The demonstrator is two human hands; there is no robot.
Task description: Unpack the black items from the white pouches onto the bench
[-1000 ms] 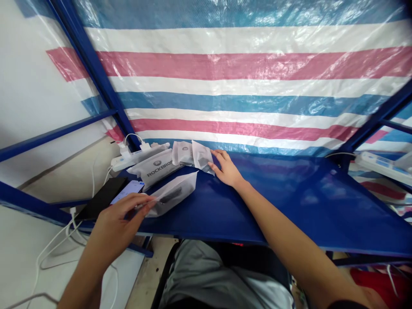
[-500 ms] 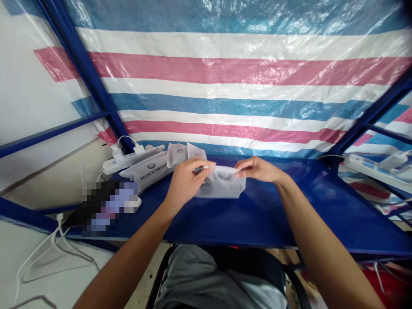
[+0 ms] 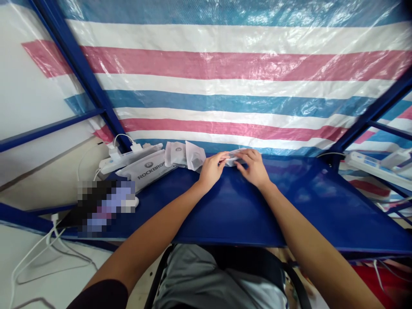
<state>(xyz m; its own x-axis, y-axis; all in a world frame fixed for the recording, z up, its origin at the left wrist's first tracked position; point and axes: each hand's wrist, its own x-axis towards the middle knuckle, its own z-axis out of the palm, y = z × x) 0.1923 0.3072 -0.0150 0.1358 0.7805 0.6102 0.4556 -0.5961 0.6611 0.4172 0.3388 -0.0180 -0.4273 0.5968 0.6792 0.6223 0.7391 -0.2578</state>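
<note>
A small translucent frosted plastic bag [image 3: 232,161] is at the back of the blue desk, largely covered by my fingers. My left hand [image 3: 212,171] is closed on its left side, fingertips pinching the edge. From the right, my right hand [image 3: 255,169] grips it with bent fingers over the top and the thumb lower down. What the bag contains cannot be made out. Just left of my hands, two similar small frosted pouches [image 3: 195,155] stand along the back, beside a long bag lettered ROCKBROS [image 3: 151,170].
A white power strip [image 3: 112,162] with plugs lies at the back left, near a dark tablet-like device [image 3: 96,201], partly blurred out. Another power strip [image 3: 370,167] is at the right. Blue frame posts [image 3: 111,113] and a striped plastic sheet [image 3: 225,98] bound the blue desk [image 3: 231,214].
Both hands have moved with the frosted bag away from me towards the back of the desk, near the other pouches. The bag was held up and spread; now it sits lower, mostly covered.
</note>
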